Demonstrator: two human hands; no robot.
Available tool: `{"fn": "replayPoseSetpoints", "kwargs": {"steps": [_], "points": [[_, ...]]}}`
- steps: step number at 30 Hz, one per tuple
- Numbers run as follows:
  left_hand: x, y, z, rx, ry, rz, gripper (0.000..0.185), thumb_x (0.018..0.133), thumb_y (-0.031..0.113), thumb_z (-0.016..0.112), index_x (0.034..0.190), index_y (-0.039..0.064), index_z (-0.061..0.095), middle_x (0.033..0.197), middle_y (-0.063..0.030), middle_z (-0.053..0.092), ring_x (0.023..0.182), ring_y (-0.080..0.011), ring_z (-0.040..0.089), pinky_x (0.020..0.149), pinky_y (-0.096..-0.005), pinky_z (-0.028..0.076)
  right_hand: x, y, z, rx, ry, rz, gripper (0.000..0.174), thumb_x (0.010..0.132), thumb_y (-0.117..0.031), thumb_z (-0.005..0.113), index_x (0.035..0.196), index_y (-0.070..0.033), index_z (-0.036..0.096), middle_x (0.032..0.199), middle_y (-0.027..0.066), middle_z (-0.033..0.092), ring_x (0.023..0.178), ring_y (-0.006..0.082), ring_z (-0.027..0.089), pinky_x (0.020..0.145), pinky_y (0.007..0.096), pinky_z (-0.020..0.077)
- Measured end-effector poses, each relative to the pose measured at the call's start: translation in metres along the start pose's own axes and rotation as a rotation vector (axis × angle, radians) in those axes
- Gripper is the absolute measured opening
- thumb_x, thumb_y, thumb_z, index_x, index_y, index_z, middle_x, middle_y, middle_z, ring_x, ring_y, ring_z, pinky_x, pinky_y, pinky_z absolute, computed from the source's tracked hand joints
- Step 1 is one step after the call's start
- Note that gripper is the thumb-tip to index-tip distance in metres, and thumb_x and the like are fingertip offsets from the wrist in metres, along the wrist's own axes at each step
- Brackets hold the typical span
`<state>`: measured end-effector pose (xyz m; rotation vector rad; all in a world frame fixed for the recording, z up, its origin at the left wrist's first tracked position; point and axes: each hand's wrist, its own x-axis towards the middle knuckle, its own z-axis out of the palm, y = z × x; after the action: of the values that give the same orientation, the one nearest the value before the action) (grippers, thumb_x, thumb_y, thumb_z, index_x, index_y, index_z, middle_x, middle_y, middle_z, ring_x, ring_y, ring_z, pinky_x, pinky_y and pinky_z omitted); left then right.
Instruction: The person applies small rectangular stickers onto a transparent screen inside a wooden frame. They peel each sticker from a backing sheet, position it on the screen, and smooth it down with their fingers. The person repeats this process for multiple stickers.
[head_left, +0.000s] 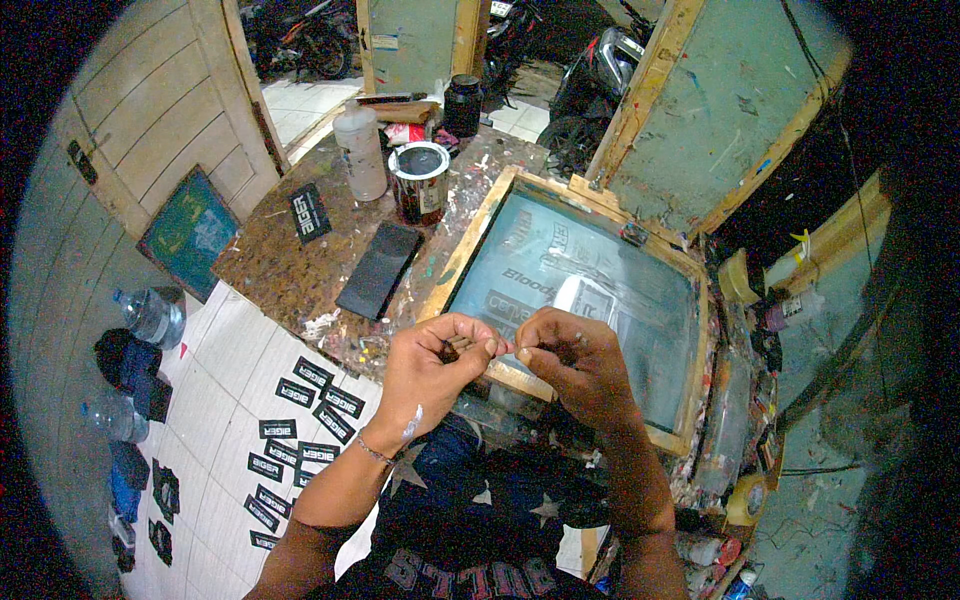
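Observation:
My left hand and my right hand meet at the fingertips, thumbs pinched against forefingers. Whether a tiny thing sits between them is too small to tell. A white smear marks my left wrist, above a thin bracelet. Below and beyond the hands lies a silkscreen with blue-green mesh in a wooden frame, its mesh bearing several stencilled designs. Left of it, a block of plain black pieces, perhaps a stack, rests on the paint-stained table. One black label with white lettering lies farther left.
A paint can, a translucent plastic bottle and a dark jar stand at the table's far end. Several printed black labels are spread over the white floor tiles. A tape roll sits at the right. Motorcycles stand beyond the doorway.

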<state>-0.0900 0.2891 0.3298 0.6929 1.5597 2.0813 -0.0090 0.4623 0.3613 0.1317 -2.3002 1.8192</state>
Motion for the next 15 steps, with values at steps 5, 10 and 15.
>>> {"fn": "replayPoseSetpoints", "kwargs": {"steps": [5,10,15], "points": [[-0.0034,0.0062,0.0025,0.082,0.021,0.012,0.009,0.088,0.003,0.065,0.095,-0.001,0.067,0.093,-0.0049,0.069,0.087,-0.0102,0.063,0.080,-0.0249,0.050,0.0006,0.0011,-0.0004,-0.044,0.012,0.017,0.009,0.086,-0.010,0.065,0.086,-0.001,0.061,0.080,0.0037,0.062,0.076,0.0096,0.056,0.070,0.0258,0.0473],[-0.0020,0.0108,0.0005,0.224,-0.042,0.095,0.010,0.086,0.004,0.068,0.096,0.001,0.068,0.095,-0.0029,0.069,0.086,-0.0089,0.061,0.080,-0.0244,0.049,0.0033,0.0021,-0.0017,-0.088,-0.010,0.018,0.012,0.086,-0.013,0.065,0.085,-0.002,0.061,0.078,0.0027,0.063,0.074,0.0097,0.057,0.069,0.0265,0.0479],[0.0003,0.0074,-0.0014,0.199,-0.044,0.057,0.009,0.085,0.003,0.068,0.094,0.001,0.068,0.096,-0.0026,0.069,0.087,-0.0092,0.061,0.080,-0.0239,0.048,0.0046,-0.0001,-0.0025,-0.084,-0.014,0.025,0.013,0.087,-0.013,0.066,0.086,-0.001,0.061,0.079,0.0027,0.063,0.076,0.0094,0.057,0.071,0.0259,0.0479]]}}
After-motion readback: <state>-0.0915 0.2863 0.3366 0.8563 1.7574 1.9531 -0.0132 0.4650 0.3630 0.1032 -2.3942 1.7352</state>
